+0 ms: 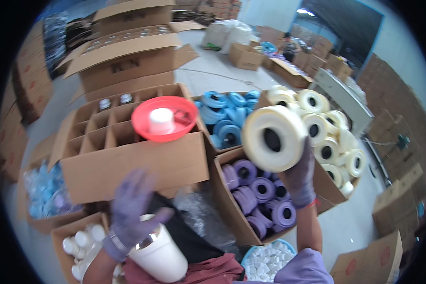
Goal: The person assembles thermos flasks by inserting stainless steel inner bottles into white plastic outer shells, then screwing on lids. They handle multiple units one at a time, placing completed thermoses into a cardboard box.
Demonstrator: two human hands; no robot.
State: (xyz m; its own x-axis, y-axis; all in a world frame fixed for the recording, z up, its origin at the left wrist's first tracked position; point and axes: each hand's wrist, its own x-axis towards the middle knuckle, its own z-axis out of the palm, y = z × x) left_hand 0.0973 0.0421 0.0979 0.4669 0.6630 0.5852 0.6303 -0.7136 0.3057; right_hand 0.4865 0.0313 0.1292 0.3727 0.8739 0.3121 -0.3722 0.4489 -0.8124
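My left hand (130,213), in a purple-grey glove and blurred, has its fingers spread. It is just above a white cylindrical container (161,260) with a shiny metallic inside at its mouth, leaning at my lap. Whether the hand touches the container's rim is unclear. My right hand (302,175), gloved too, grips a cream ring-shaped plastic part (255,137) with a dark hole, raised over the boxes. Similar cream rings (312,102) fill a carton beyond it. Purple rings (262,189) lie in a box below, and blue ones (227,128) behind.
A red round tray (139,118) holding a small white piece rests on a divided carton (132,161). White caps fill a blue-rimmed basin (245,261). White pieces (85,241) sit in a box at lower left. Stacked cartons (128,66) stand at the back.
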